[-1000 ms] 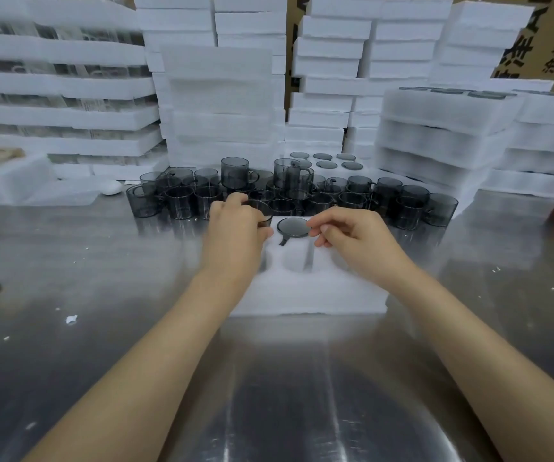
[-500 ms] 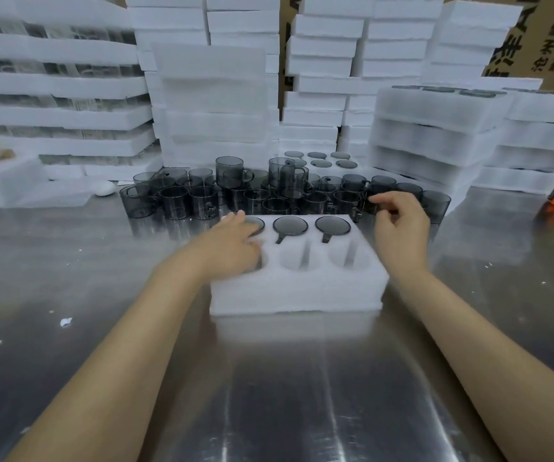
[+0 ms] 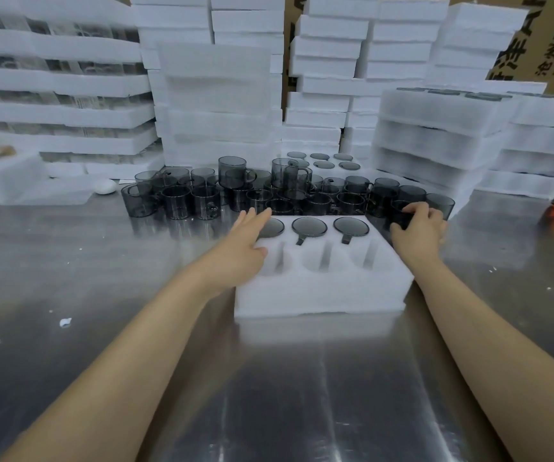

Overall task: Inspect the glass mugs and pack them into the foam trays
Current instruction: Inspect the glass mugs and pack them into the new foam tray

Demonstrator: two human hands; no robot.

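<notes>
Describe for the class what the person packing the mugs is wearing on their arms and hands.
Nothing is worn on either. The left hand and right hand are bare: no gloves, rings or watch show. Both forearms are uncovered up to the frame edge, with no sleeve, cuff or wristband in view. No marks or tattoos can be made out.

place: packing workshop | signs: stacked foam trays (image 3: 328, 51), cardboard cartons (image 3: 548, 38), steel table (image 3: 269, 395)
</notes>
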